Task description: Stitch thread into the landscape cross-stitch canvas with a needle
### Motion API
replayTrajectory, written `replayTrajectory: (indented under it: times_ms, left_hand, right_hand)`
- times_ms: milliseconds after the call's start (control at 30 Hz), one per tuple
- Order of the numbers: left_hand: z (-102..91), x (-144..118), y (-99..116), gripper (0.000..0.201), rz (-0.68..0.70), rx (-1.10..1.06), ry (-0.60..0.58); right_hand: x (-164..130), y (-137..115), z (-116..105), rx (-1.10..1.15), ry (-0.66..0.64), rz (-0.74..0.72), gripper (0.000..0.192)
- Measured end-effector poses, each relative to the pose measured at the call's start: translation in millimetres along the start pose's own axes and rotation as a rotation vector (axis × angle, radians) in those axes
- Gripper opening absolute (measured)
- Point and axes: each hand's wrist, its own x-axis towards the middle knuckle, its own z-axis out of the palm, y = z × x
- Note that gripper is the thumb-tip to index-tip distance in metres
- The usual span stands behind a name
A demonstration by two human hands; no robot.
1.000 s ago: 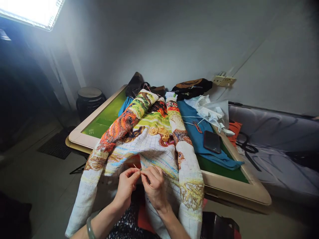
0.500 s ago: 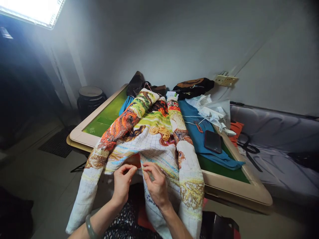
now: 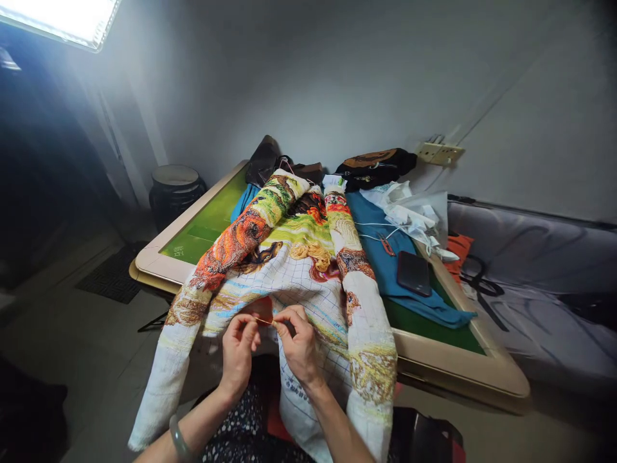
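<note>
Pinched between thumb and forefinger of the left hand (image 3: 238, 350) is a fine needle (image 3: 263, 320), its thin shaft lying level toward the right hand (image 3: 299, 344). The right hand's grip is closed on a fold of the embroidery cloth (image 3: 299, 270) just beside the needle's tip; whether a thread is also held there cannot be told.

The cloth is draped from the worktop (image 3: 159, 260) down over its near edge into the lap, with both long sides rolled up. It is judged soft and limp, with nothing stiff to hold it flat, so it is best taken close to the stitching spot and kept taut between the fingers. The stitched, coloured parts look thicker and heavier than the bare gridded part. The needle is judged light, stiff, smooth and easily dropped, and is best held near its blunt end.

On the worktop to the right, well apart from the hands, a phone (image 3: 413, 272) lies on a blue cloth (image 3: 380, 263).
</note>
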Motion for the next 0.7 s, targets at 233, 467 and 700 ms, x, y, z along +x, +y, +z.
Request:
replayTrajectory:
  times_ms: [233, 467, 700]
  left_hand:
    - [-7.5, 8.8, 3.8, 0.021, 0.306, 0.368, -0.152]
    - [-12.2, 11.6, 13.0, 0.013, 0.375, 0.456, -0.191]
    - [5.4, 6.0, 12.7, 0.037, 0.079, 0.208, -0.103]
  right_hand:
    - [1.9, -3.7, -3.7, -0.001, -0.024, 0.004, 0.009]
    - [2.7, -2.5, -4.4, 0.010, -0.010, -0.003, 0.008]
    - [1.7, -2.0, -4.8, 0.022, -0.040, 0.007, 0.008]
